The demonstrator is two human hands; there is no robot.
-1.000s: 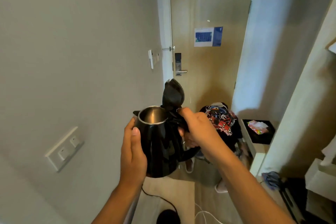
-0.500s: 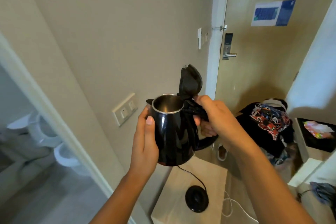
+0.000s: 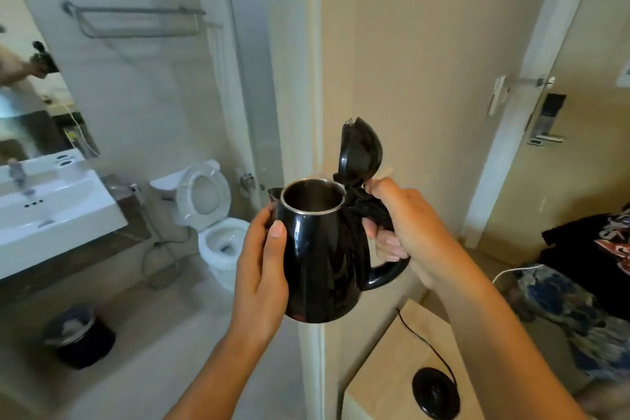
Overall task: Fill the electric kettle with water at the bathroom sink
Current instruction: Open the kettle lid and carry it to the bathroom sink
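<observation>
I hold a black electric kettle upright in front of me, its lid flipped up and its steel inside showing dry. My right hand grips the handle. My left hand is wrapped around the kettle's left side, thumb on the front. The white bathroom sink is at the far left through the doorway, with its tap at the back edge. The kettle's round black base with its cord lies on a low wooden table at the lower right.
The wall end and door frame stand right behind the kettle. Inside the bathroom are a toilet with its seat up, a black bin on the floor, a mirror and a towel rack. Clothes lie at right near the entrance door.
The view has swung left from the entrance door to the bathroom doorway, so the sink and toilet have come into sight. Both hands keep the same hold on the kettle.
</observation>
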